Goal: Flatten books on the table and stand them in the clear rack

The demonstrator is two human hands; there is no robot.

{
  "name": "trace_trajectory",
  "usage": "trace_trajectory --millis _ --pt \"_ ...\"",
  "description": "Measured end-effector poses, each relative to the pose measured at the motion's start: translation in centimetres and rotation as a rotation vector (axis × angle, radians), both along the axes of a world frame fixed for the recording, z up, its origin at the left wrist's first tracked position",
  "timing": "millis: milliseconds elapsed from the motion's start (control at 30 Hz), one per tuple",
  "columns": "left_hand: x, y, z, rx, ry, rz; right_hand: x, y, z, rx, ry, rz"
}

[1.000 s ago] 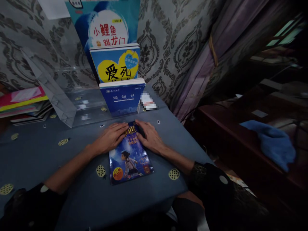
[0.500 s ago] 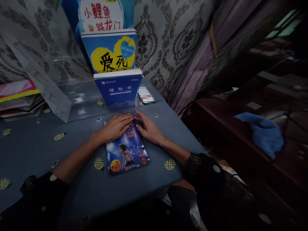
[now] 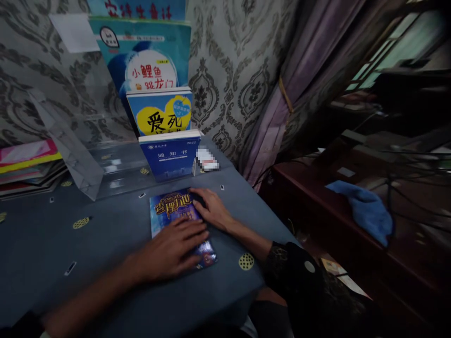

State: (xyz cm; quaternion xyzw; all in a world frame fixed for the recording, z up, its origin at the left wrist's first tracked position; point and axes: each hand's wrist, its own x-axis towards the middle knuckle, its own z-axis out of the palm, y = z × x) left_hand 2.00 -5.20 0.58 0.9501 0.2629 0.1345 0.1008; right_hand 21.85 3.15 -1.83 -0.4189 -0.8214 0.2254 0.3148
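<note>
A blue and purple paperback book (image 3: 172, 204) with gold lettering lies flat on the blue-grey tablecloth (image 3: 116, 249). My left hand (image 3: 172, 249) is spread over the lower half of its cover, slightly blurred, hiding the picture there. At the book's upper right edge rests my right hand (image 3: 213, 209), its fingers apart and touching the cover. Behind the book, a blue booklet (image 3: 171, 159) stands upright in a clear plastic stand (image 3: 116, 180). Farther back in the stand are a yellow and blue book (image 3: 164, 112) and a teal book (image 3: 155, 56).
At the far left lies a pile of folders and papers (image 3: 28, 162). A blurred white item (image 3: 207, 159) sits right of the stand. Beyond the table's right edge, a blue cloth (image 3: 366, 211) hangs over dark red furniture (image 3: 299, 188). A tied purple curtain (image 3: 278, 94) hangs behind.
My left hand has slid down from the top of the cover to its lower half, uncovering the gold title. My right hand stays at the book's upper right. The view has tilted up.
</note>
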Motion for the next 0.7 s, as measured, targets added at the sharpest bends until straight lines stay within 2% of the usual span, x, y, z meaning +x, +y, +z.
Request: trace_trajectory --millis 100,200,467,700 --pt "0.4 -2.2 0.3 -0.038 0.043 -0.079 -0.2 -0.3 0.3 0.044 -0.077 -0.009" --pt "0.6 -3.0 0.5 -0.015 0.047 -0.082 -0.5 -0.4 0.4 0.061 -0.134 -0.018" --pt "0.7 -3.1 -0.4 0.051 0.036 -0.051 -1.0 -0.8 1.1 0.052 -0.269 -0.028" --pt "0.8 -3.2 -0.4 0.084 0.021 -0.04 -1.2 -1.2 1.6 0.054 -0.306 -0.02"
